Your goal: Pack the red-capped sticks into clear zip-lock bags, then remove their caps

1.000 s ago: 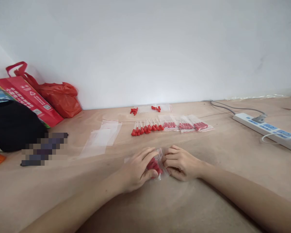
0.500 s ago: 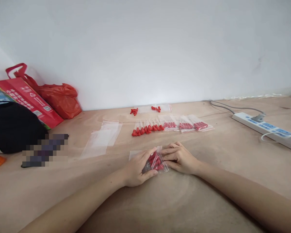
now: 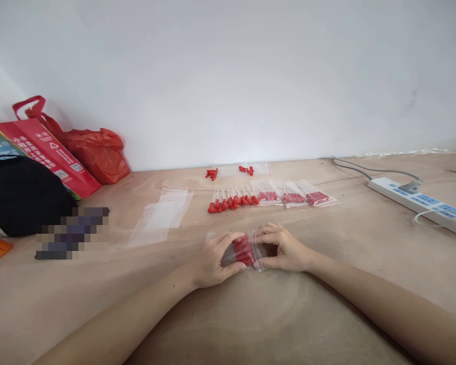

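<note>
Uncurling since the earlier frame, the right hand [image 3: 287,248] is now forming an arch and gripping the zip end of a clear bag [image 3: 243,248], fingers at the far edge and thumb at the near edge; the left hand [image 3: 215,258] is gripping the same bag from the opposite side, likewise between fingers and thumb, with red pieces [image 3: 244,254] showing through the plastic between the two hands. A pale wall [image 3: 235,81] is rising behind a wooden table [image 3: 228,334], and the clear bag is occupying the near middle of the table. At the left, a printed shopping bag [image 3: 47,152] is leaning beside a black bag [image 3: 26,197] and a red plastic bag [image 3: 99,154]. At the right, a white power strip [image 3: 414,200] is carrying a grey plug [image 3: 410,187]. Pale flat bags [image 3: 157,218] are overlapping beyond the left hand, and three packed bags [image 3: 293,196] are lying past the right hand beside a row of tubes with red ends [image 3: 233,200]. Loose red bits [image 3: 213,174] are resting close to the wall.
</note>
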The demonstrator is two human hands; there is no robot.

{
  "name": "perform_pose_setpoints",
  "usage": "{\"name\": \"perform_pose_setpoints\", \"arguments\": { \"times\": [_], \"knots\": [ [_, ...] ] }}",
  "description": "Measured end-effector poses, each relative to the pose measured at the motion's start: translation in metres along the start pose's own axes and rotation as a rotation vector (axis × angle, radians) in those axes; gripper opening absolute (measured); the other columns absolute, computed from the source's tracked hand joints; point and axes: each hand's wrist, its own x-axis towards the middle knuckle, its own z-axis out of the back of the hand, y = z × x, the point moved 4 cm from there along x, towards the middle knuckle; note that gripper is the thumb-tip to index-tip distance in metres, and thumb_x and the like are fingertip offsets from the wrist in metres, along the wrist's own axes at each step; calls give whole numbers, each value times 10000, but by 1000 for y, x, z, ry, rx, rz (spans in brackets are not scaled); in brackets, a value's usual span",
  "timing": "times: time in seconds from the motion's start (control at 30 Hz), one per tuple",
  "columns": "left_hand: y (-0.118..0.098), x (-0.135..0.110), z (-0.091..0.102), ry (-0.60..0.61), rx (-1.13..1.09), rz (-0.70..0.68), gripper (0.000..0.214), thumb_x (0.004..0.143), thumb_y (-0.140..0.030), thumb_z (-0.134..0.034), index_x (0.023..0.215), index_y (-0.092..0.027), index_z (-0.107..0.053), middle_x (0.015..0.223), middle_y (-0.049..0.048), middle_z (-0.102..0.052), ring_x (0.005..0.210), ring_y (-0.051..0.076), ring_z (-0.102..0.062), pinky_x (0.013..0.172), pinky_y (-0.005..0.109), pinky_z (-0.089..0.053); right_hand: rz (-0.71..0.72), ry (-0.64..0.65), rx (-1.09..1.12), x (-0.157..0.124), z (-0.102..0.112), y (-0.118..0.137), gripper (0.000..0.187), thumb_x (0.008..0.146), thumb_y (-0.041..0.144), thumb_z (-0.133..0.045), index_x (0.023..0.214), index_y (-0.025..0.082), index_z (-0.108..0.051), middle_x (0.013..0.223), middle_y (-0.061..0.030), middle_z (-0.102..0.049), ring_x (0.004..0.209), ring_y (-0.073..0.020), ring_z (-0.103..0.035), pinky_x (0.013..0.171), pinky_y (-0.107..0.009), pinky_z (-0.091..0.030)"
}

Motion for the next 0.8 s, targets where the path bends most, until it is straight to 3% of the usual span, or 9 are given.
{"name": "perform_pose_setpoints", "arguments": {
  "times": [0.17,0.3,0.57,0.7,0.8],
  "knots": [
    [-2,2,0,11,4,-34,457,771,-382,-548,1170,-214,-403,1103,71,-557,989,196,-539,840,341,-440,-175,-43,100,2,-3,3,354,545,351,-744,824,197,-591,822,-4,-624,785,-154,-534,771,-332,-377],
    [-2,1,0,0,-4,-29,437,770,-381,-552,1150,-207,-422,1093,74,-560,986,196,-541,844,339,-435,-251,-37,76,3,-4,9,353,524,296,-738,821,199,-575,821,-1,-615,788,-161,-534,765,-343,-376],
    [-4,4,2,18,-49,-57,453,765,-360,-561,1159,-212,-395,1091,69,-558,968,186,-547,833,321,-440,-210,-62,204,7,-6,22,259,554,200,-659,751,185,-491,679,31,-571,591,-91,-505,547,-208,-399],
    [-5,4,2,28,-63,-62,448,764,-356,-564,1157,-213,-403,1099,67,-556,976,185,-545,834,320,-440,-202,14,201,6,-7,24,299,560,179,-640,808,194,-474,622,58,-525,503,-69,-448,460,-187,-351],
    [-6,4,2,47,-63,-54,461,755,-351,-580,1160,-220,-403,1114,56,-549,984,177,-541,839,310,-436,-242,73,332,4,-11,22,298,575,198,-647,817,199,-473,614,63,-520,489,-64,-442,442,-181,-345]
  ]
}}
